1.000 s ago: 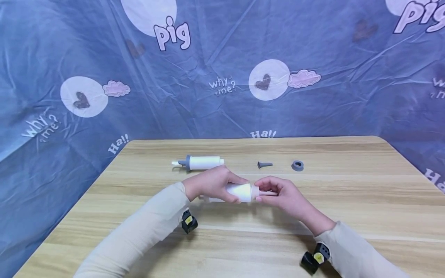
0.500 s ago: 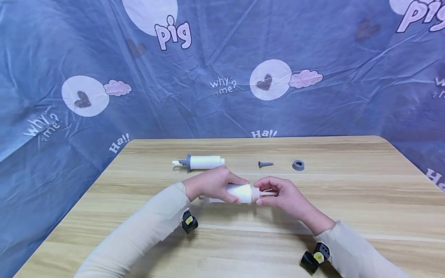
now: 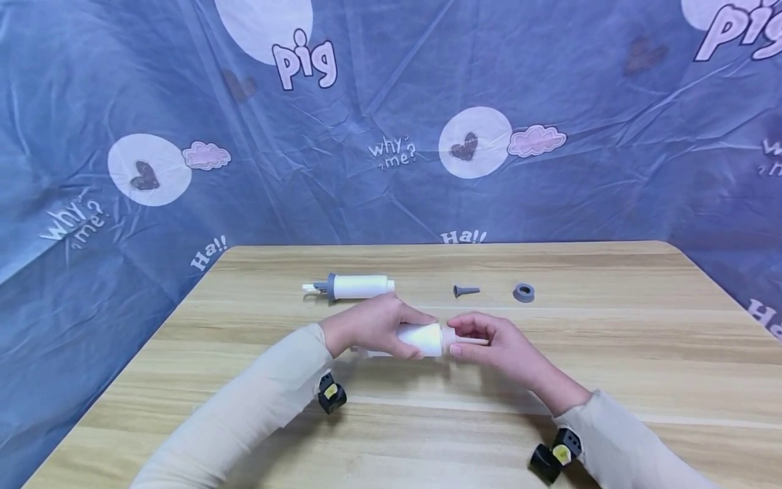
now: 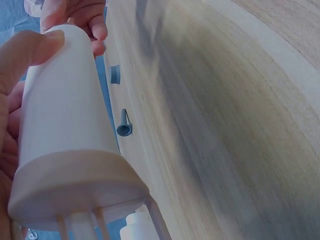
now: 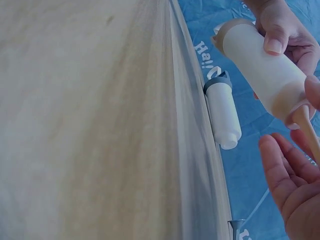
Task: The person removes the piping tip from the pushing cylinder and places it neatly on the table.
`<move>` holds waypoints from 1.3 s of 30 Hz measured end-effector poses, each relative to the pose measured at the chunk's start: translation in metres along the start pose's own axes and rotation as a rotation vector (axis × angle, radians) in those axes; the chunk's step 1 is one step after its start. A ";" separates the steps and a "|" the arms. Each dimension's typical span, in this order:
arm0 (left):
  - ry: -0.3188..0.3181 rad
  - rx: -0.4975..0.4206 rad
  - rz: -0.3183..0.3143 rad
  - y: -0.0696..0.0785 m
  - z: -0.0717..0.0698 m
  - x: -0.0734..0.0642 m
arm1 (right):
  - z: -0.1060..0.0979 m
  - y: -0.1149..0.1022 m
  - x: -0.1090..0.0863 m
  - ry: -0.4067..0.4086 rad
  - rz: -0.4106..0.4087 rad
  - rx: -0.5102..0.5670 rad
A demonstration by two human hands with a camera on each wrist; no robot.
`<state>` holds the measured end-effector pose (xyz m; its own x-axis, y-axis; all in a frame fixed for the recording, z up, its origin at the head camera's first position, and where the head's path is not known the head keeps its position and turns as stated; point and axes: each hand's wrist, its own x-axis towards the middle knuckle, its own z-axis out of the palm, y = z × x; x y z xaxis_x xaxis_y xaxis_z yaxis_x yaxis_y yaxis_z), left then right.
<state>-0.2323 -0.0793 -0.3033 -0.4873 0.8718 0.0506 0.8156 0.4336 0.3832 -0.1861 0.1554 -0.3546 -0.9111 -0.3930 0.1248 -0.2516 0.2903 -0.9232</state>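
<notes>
My left hand [image 3: 375, 324] grips a white cylindrical dispenser [image 3: 423, 339] lying sideways above the table, thumb pressed along its barrel. Its beige end cap [image 4: 75, 185], with slim prongs, points left. At the opposite end, a beige collar [image 5: 286, 102] carries a long tapered nozzle [image 5: 306, 125]. The thumb and index finger of my right hand [image 3: 501, 348] pinch around that collar. Between thumb and fingers the nozzle runs back toward the palm; its tip is partly hidden by the right hand in the head view.
Behind the hands lies a second white dispenser [image 3: 362, 286] with grey fittings. A small grey nozzle [image 3: 467, 291] and a grey ring [image 3: 523, 293] lie toward the back right of the wooden table [image 3: 611, 305]. A blue printed cloth [image 3: 366, 197] hangs beyond it.
The right index finger and thumb shift slightly around the collar. My left hand and the dispenser stay practically in place.
</notes>
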 end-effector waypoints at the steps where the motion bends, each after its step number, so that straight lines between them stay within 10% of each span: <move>1: 0.003 0.003 0.000 0.000 0.000 -0.001 | 0.001 0.000 0.000 -0.006 0.001 0.002; 39: -0.018 0.006 0.022 -0.002 0.001 -0.006 | 0.008 -0.002 -0.001 0.004 -0.043 0.002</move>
<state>-0.2311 -0.0852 -0.3053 -0.4634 0.8851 0.0425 0.8279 0.4154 0.3768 -0.1819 0.1486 -0.3555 -0.9006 -0.4019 0.1658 -0.2900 0.2711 -0.9178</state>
